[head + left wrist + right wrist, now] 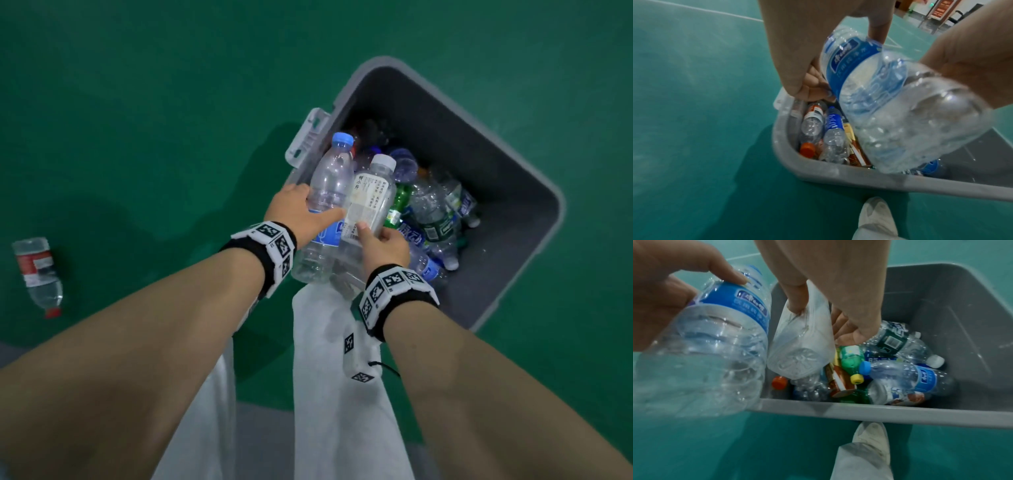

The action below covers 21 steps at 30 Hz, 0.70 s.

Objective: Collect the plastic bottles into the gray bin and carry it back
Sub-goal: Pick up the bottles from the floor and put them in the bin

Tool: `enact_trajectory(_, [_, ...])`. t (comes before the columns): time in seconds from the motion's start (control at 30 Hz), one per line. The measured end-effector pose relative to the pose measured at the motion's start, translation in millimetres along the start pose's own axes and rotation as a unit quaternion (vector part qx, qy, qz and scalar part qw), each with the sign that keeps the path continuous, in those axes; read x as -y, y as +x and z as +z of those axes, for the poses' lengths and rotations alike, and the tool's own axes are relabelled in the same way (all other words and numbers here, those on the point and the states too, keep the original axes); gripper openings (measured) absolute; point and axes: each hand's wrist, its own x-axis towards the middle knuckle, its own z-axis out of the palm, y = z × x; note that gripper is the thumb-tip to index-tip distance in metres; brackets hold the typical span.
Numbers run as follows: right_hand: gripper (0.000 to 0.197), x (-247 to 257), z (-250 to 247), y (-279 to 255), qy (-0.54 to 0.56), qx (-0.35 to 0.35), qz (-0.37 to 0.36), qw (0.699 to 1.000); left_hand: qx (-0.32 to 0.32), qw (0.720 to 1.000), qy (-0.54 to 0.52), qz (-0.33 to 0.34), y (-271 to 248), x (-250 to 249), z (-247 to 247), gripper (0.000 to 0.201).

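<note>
Floor: a green floor [137, 102] fills the scene; the person stands on it in pale trousers [342, 394], a pale shoe [871, 434] just short of the bin's near rim.
Gray bin: the gray bin [507, 164] stands open on the floor right in front of the person, a pale latch [308, 137] hanging off its left edge.
Bin contents: a loose heap of bottles [435, 212] already covers the bottom, clear ones with blue labels, a green one, an orange cap among them; the walls above the heap are bare, so there is room left.
Blue-capped bottle: a large clear blue-capped bottle [329, 192], empty as far as can be seen, is held over the bin's near left corner, cap pointing away from the person.
White-capped bottle: a smaller white-capped bottle [371, 195] with a pale printed label is touching the first, also above the bin.
Left hand: the left hand [298, 212] is wrapped round the blue-capped bottle's middle.
Right hand: the right hand [385, 246] grips the white-capped bottle near its base.
Stray bottle: a red-labelled bottle [37, 270] lies on the floor well to the left, apart from the bin.
Progress: most of the collecting looks done; both held bottles are not yet dropped in, the stray one remains to be fetched, and carrying the bin back has not begun.
</note>
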Motion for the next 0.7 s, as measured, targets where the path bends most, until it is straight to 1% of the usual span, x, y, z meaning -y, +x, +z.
enact_trajectory(0.1, [0.046,-13.1,-17.0,28.0,0.011,-0.005,0.031,0.999,0.024,0.998,0.051,-0.015,21.9,-21.5,30.1,0.064])
enact_trajectory(0.27, [0.044,-27.8,-27.3,75.6,0.016,-0.012,0.063,0.998,0.031,0.993,0.101,-0.048,63.0,-37.4,72.5,0.062])
enact_trajectory(0.37, [0.045,-30.7,-22.5,97.7,0.024,-0.007,0.088,0.996,0.014,0.989,0.135,-0.059,85.6,-41.2,89.6,0.063])
enact_trajectory(0.47, [0.048,-30.0,-12.7,115.1,0.042,-0.008,0.115,0.992,-0.016,0.989,0.133,-0.055,104.0,-42.9,100.7,0.054])
enact_trajectory(0.53, [0.050,-29.1,-6.5,123.7,0.025,-0.010,0.116,0.993,-0.019,0.989,0.140,-0.047,111.9,-43.9,105.4,0.049])
enact_trajectory(0.6, [0.051,-28.9,-2.5,129.2,0.013,-0.020,0.107,0.994,-0.021,0.989,0.141,-0.039,116.2,-46.4,110.2,0.049])
enact_trajectory(0.7, [0.056,-31.1,-1.1,130.7,0.006,-0.035,0.093,0.995,-0.038,0.992,0.117,-0.028,116.6,-46.4,114.3,0.046])
